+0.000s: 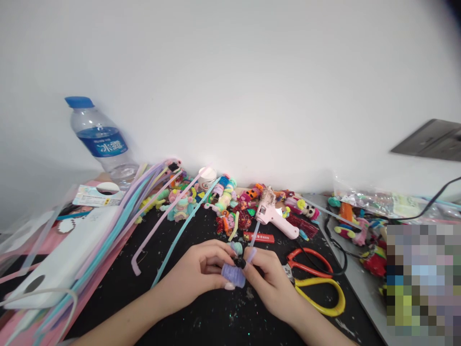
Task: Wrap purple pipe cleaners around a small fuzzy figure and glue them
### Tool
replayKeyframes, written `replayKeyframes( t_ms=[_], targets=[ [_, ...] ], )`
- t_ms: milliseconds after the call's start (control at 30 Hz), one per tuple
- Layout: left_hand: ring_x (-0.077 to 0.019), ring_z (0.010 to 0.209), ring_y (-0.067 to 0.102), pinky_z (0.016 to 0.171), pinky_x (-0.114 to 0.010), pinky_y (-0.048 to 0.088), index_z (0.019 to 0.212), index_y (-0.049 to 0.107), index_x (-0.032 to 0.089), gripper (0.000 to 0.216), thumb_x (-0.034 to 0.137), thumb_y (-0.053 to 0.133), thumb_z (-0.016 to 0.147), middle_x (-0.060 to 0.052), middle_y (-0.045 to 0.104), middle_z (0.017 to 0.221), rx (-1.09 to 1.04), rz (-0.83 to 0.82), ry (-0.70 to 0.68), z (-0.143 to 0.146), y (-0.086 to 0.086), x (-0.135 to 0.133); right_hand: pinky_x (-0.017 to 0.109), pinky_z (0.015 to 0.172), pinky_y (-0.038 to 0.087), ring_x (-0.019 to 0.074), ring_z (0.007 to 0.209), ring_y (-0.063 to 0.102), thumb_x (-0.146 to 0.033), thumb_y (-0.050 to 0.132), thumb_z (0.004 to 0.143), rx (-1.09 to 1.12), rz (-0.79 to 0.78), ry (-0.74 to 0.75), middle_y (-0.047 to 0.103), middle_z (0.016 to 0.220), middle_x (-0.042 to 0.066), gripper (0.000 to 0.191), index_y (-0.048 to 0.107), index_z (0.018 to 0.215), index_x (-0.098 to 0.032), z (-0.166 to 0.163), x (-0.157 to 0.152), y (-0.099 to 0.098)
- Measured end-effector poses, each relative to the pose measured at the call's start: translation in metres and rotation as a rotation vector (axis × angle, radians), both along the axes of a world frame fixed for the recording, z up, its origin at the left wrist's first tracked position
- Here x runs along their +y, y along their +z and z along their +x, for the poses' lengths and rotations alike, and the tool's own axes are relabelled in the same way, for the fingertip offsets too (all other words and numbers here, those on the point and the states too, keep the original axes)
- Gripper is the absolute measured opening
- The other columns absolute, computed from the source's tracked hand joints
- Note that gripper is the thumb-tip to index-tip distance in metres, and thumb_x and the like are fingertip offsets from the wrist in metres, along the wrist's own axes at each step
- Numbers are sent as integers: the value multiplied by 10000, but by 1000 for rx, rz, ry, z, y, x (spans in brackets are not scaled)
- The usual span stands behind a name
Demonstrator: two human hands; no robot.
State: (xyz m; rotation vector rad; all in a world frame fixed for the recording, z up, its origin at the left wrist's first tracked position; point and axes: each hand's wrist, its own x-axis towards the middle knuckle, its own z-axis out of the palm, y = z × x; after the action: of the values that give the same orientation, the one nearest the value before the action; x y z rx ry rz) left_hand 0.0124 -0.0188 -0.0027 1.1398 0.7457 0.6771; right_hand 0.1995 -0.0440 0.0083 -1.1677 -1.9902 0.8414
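Observation:
A small pipe-cleaner figure [233, 275] is held low over the black mat, with a coiled lavender body, a black part and a mint-green coil. Closed around its left side is my left hand [196, 271], thumb beneath and fingers above. My right hand [271, 280] pinches at its right side, where a short lavender pipe-cleaner end [252, 254] sticks up between thumb and finger. Part of the figure is hidden by my fingers. Just beyond my right hand lies a pink glue gun [279, 221] with a translucent glue stick [255, 233] in it.
Scissors [320, 288] with red and yellow handles lie right of my right hand. Long pastel pipe cleaners [126, 226] stretch along the left. Colourful fuzzy figures [226, 197] line the back of the black mat [173, 312]. A water bottle [104, 142] leans against the wall; a black cable [345, 259] runs right.

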Motion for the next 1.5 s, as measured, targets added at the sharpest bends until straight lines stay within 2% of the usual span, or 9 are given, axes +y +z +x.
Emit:
replayKeyframes(
  t_ms=[100,167,467,667,833,1033,1200,1367,1500],
  targets=[
    [-162,775,613,751,-314,473,786,631,164,211,135,757,619,4,652,798,40,-40,-26,-1,0,-1,227,509,290,104,527,367,-239,403,924,1,22,-7,359,582,-45,334,358,596,-194,0,0,0],
    [-154,737,610,720,-297,464,792,620,166,217,138,753,623,17,660,738,58,-52,-41,-2,1,-2,224,501,287,101,525,366,-240,416,923,2,28,-6,358,576,-47,343,360,588,-191,0,0,0],
    [-155,735,611,712,-289,449,821,618,172,222,119,736,641,20,653,733,14,-106,-85,-1,7,-2,215,506,304,98,527,380,-239,428,917,5,9,-3,376,575,-44,336,386,588,-186,0,0,2],
    [-161,827,572,761,-302,434,782,588,156,204,145,746,652,-13,599,854,-90,-55,-112,0,6,-3,221,500,284,103,528,360,-222,419,908,18,-15,-4,370,579,-42,311,363,604,-193,-1,1,2],
    [-120,736,527,700,-265,425,740,542,153,220,167,746,659,12,555,801,-25,-37,-97,1,8,-4,221,509,283,105,537,374,-222,408,914,-13,-13,19,372,591,-40,308,350,613,-197,-3,-2,1],
    [-134,755,540,727,-280,433,715,520,156,227,164,739,653,10,569,809,29,44,-82,0,8,-4,216,516,291,103,553,392,-199,395,920,-20,-9,64,403,617,-33,287,365,635,-196,-4,-2,1],
    [-136,750,553,726,-276,442,704,531,155,203,151,727,654,9,587,785,78,73,-55,1,6,-3,218,516,292,106,561,405,-146,426,877,-41,97,29,425,651,-29,171,417,714,-197,-3,-3,2],
    [-136,739,562,725,-270,450,689,542,162,168,148,707,657,11,608,764,158,79,44,2,9,-3,228,510,306,116,550,428,-101,456,836,-95,313,-29,468,657,-19,103,450,804,-199,0,-6,3],
    [-141,729,578,702,-264,458,687,542,170,150,155,689,661,7,615,757,218,107,166,2,8,-1,239,529,354,137,580,483,-78,435,850,-159,419,77,549,662,22,137,482,780,-186,-2,-8,4]
  ],
)
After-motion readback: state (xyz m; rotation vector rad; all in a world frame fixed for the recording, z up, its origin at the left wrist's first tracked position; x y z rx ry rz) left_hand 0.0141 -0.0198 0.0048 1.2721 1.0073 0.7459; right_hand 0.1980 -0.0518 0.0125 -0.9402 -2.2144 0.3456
